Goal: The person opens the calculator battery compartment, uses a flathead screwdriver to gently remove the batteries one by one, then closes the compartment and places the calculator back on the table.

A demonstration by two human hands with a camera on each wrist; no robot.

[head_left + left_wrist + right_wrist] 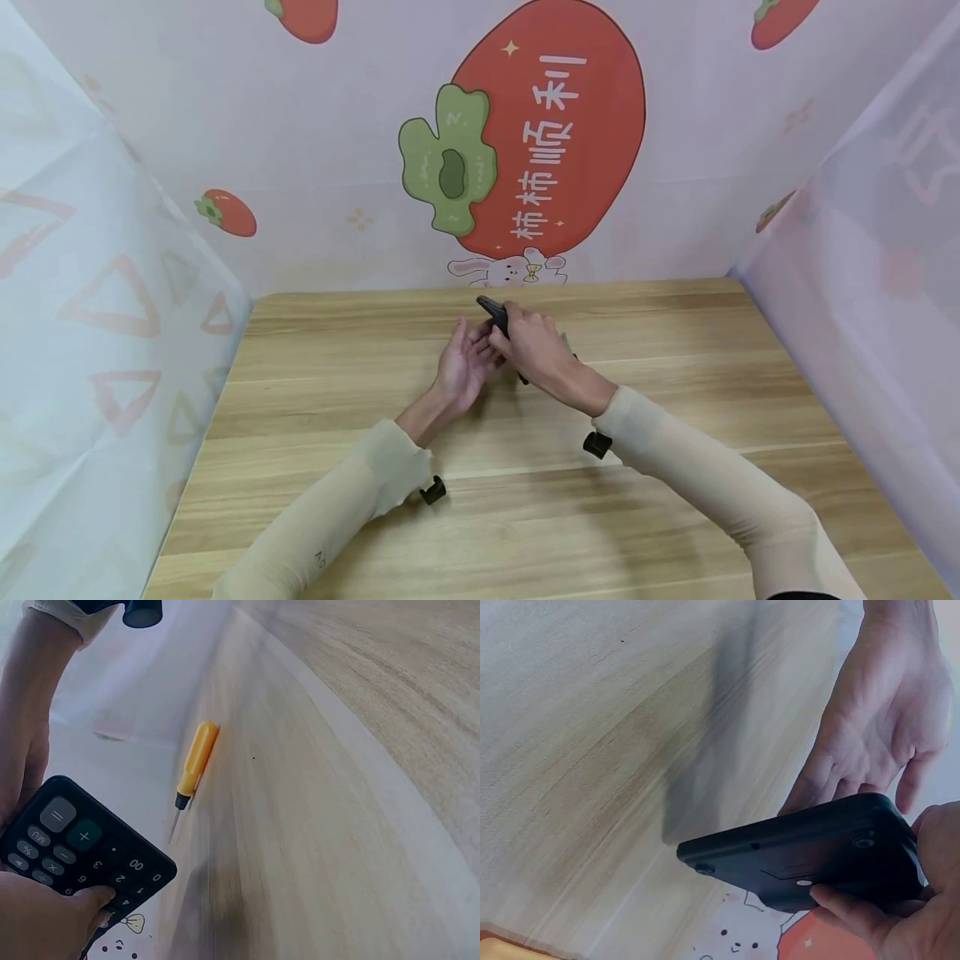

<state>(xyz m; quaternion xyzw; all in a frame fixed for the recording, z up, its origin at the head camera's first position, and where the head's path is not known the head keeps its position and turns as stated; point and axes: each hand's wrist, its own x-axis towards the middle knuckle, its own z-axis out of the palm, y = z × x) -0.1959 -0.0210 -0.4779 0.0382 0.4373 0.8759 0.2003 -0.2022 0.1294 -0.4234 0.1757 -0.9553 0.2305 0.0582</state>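
Observation:
My right hand [536, 346] grips a black calculator [82, 855] and holds it tilted above the wooden table. In the right wrist view, a finger of this hand lies across the calculator's dark back [817, 859]. My left hand [465, 367] is at the key side, palm turned up and thumb out. In the left wrist view, its fingertip [97, 896] rests over the number keys. The calculator hides part of the left fingers in the right wrist view. A yellow-handled screwdriver [199, 759] lies on the table beyond the calculator.
The wooden table [480, 517] runs back to a printed wall sheet [360, 150] with persimmon pictures. White sheets hang at the left [90, 275] and right [885, 233]. An orange-yellow edge [514, 950] shows at the right wrist view's lower left.

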